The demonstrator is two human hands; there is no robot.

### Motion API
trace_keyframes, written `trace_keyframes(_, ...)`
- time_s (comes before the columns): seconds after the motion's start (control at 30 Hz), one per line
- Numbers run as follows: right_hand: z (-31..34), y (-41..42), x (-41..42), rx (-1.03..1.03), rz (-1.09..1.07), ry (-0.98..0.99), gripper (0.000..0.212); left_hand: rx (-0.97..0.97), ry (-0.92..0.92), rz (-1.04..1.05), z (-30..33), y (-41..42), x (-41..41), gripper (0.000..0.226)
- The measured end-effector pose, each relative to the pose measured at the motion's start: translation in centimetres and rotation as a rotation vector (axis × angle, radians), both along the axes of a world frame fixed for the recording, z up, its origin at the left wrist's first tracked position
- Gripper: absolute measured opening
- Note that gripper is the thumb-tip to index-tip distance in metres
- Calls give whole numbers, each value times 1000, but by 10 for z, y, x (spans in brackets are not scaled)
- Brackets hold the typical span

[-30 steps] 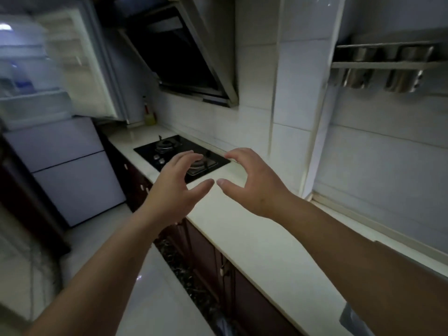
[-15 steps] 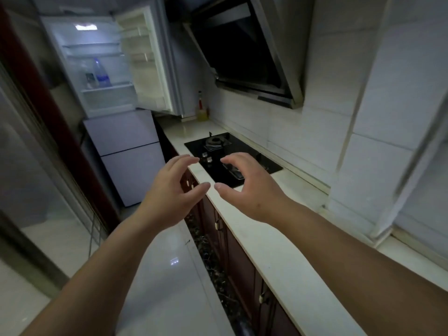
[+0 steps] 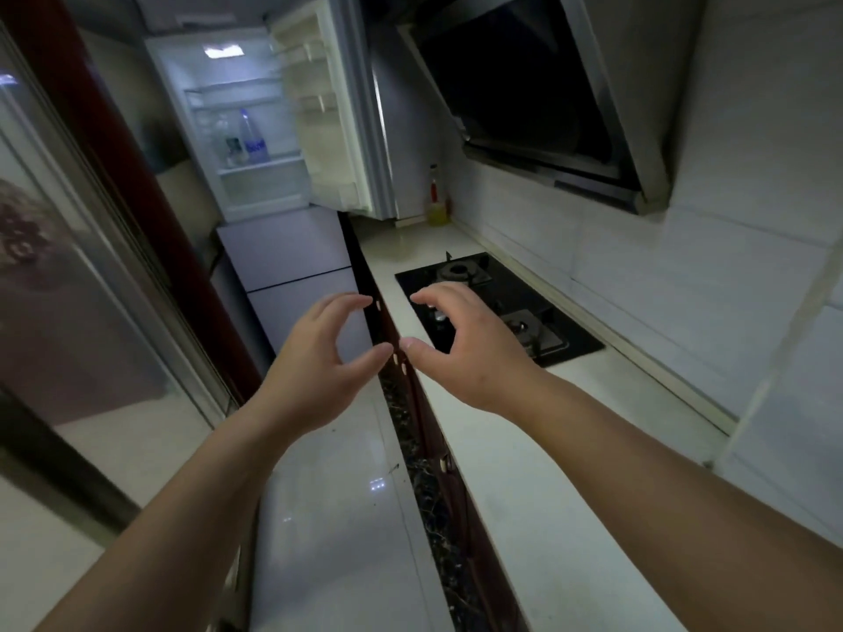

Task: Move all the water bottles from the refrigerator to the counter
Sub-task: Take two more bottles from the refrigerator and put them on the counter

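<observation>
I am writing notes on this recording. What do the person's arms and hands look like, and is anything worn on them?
Both forearms are bare up to the picture's lower edge: no sleeves show. The left hand and the right hand wear no gloves, and no watch, bracelet or ring can be seen on the wrists or fingers. The visible thumbnails look short and unpainted. No marks or bandages show.

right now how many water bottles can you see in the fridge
2, side by side on one shelf of the open refrigerator: a blue-labelled water bottle on the right and a blurrier clear bottle to its left. Others may be hidden; that shelf is blurred.
</observation>
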State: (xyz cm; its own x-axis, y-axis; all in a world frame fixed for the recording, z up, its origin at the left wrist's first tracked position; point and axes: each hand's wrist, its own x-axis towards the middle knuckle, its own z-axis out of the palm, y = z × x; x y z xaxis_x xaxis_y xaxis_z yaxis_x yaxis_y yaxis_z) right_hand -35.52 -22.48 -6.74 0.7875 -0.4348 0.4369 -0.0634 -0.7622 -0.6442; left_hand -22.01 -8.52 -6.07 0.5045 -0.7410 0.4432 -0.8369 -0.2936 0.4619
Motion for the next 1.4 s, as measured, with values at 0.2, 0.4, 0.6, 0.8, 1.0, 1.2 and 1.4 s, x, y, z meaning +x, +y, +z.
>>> trace_keyframes(0.2, 10, -2, 48, -10, 102, -51, 53, -55, -7, 64, 11, 4, 31, 59)
trace_keyframes(0.4, 7, 2, 109, -25, 154, -37, 51, -80, 8, 143, 13, 18, 85, 58)
trace_keyframes(0.6, -3, 5, 189, -78, 175, 33, 52, -113, 91, 178, -6, 32, 159, 60)
trace_keyframes(0.8, -5, 17, 299, -103, 183, 66, 52, -161, 104, 212, -14, 46, 268, 63)
trace_keyframes(1.0, -1, 22, 386, -110, 155, 82, 52, -176, 91, 207, -12, 54, 363, 60)
trace_keyframes(1.2, 6, 14, 437, -131, 150, 98, 53, -158, 84, 206, -12, 57, 416, 60)
trace_keyframes(1.4, 6, -8, 477, -123, 146, 89, 52, -187, 98, 218, -10, 43, 462, 54)
